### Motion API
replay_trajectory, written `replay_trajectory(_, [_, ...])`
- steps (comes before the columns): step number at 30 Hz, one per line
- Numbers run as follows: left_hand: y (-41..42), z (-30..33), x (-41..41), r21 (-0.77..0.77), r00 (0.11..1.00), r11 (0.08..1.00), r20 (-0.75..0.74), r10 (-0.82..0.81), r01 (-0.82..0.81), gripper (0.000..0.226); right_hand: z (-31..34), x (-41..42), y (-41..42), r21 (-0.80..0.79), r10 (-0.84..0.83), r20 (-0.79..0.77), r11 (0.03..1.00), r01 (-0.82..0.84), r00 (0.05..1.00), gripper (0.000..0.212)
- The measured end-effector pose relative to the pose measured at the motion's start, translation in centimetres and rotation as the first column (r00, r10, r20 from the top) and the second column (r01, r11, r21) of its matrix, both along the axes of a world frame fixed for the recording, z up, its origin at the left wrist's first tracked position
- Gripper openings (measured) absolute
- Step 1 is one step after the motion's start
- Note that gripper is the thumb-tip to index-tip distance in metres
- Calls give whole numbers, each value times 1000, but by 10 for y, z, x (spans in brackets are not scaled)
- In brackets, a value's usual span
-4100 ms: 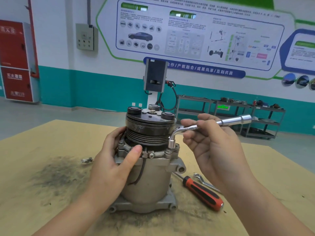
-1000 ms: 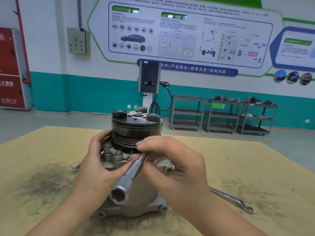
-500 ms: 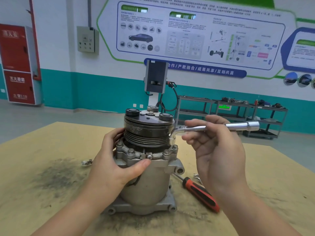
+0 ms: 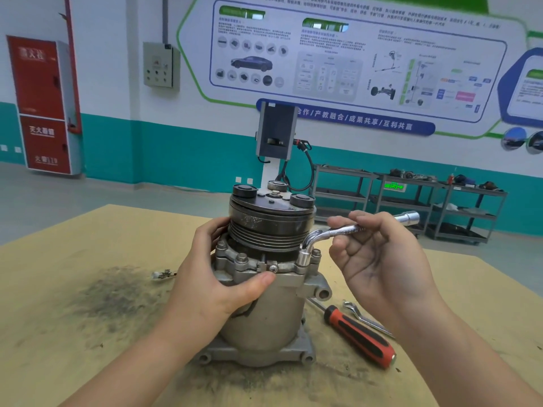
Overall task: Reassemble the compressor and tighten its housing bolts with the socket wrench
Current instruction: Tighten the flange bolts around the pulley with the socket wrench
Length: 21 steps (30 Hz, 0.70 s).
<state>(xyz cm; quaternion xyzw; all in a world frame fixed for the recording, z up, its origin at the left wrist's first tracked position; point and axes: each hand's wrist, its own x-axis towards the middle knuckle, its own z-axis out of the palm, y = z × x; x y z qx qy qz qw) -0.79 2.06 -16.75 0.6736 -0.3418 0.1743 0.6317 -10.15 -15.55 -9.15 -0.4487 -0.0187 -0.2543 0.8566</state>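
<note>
The grey compressor (image 4: 270, 324) stands upright on the workbench, its dark grooved pulley (image 4: 269, 227) on top. My left hand (image 4: 217, 277) grips the housing on its left side, thumb across the front below the flange. An L-shaped socket wrench (image 4: 346, 232) has its short end seated down on a housing bolt at the flange's right front. My right hand (image 4: 379, 259) holds the wrench's horizontal arm between thumb and fingers, palm facing me. Other bolts (image 4: 241, 257) show on the flange's left front.
A red-and-black screwdriver (image 4: 360, 336) and a metal spanner (image 4: 365, 318) lie on the bench right of the compressor. A small metal part (image 4: 163, 274) lies to the left beside a dark grime patch (image 4: 117, 292). Shelving carts stand beyond the bench.
The wrench handle pointed toward me one second ago and has swung round to the right, staying on the bolt. My left hand keeps its grip on the housing.
</note>
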Motion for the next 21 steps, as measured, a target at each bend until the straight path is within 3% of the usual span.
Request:
replay_trajectory(3, [0,1,0,-4,1000,1000,1,1,-1,72,-2,4,-2,33,6,-29,999,-5,1000,2])
replay_trajectory(6, [0,0,0,-14,1000,1000,-1,-2,2,75,-6,6,-1,32,-23,16,999,23,1000,14])
replay_trajectory(10, [-1,0,0,-29,1000,1000,-3,-10,10,76,-13,3,0,-85,-85,169,991,100,982,29])
replay_trajectory(13, [-2,0,0,-47,1000,999,-1,-4,4,74,-19,1,2,-238,-143,329,944,228,934,28])
replay_trajectory(15, [-2,0,0,-45,1000,999,-6,8,-8,74,-22,-4,5,-426,-163,481,815,392,862,23])
replay_trajectory(17, [-2,-1,3,-47,1000,999,-6,24,-25,75,-23,-7,9,-607,-139,604,558,566,785,15])
replay_trajectory(19, [-2,-1,4,-62,1000,998,-11,18,-18,76,-22,-9,14,-676,-103,664,341,653,741,9])
replay_trajectory(21, [-2,-2,4,-66,1000,998,-17,23,-24,78,-22,-9,17,-683,-55,702,227,694,710,10])
